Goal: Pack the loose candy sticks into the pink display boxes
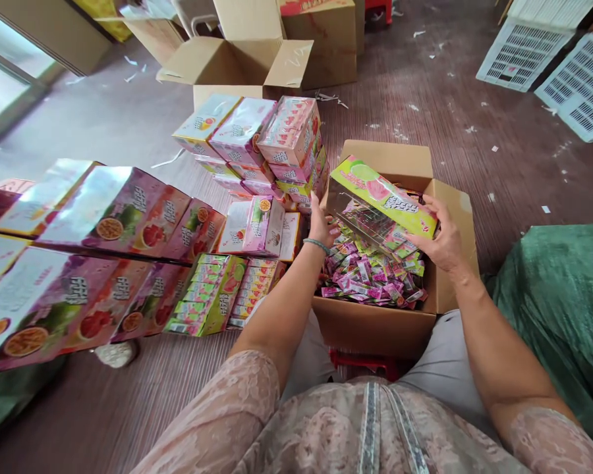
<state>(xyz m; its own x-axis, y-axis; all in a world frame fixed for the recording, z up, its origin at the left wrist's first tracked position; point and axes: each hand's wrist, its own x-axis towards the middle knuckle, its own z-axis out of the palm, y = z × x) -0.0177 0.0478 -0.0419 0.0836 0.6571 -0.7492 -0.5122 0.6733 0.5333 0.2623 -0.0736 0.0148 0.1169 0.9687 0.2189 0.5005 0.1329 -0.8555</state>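
A green and pink display box (383,195) with an open clear underside is held tilted over a brown carton (375,326). My left hand (321,227) grips its left end and my right hand (439,237) grips its right end, fingers wrapped round the edge. The carton holds a heap of small pink and green sweet packets (370,273). It stands between my knees on a red stool (366,362).
Stacks of wrapped fruit-printed boxes lie at the left (103,217) and behind (271,141). A filled green box (212,296) lies by my left forearm. Open cardboard cartons (247,62) stand further back, white crates (524,49) at top right, a green sack (558,309) at right.
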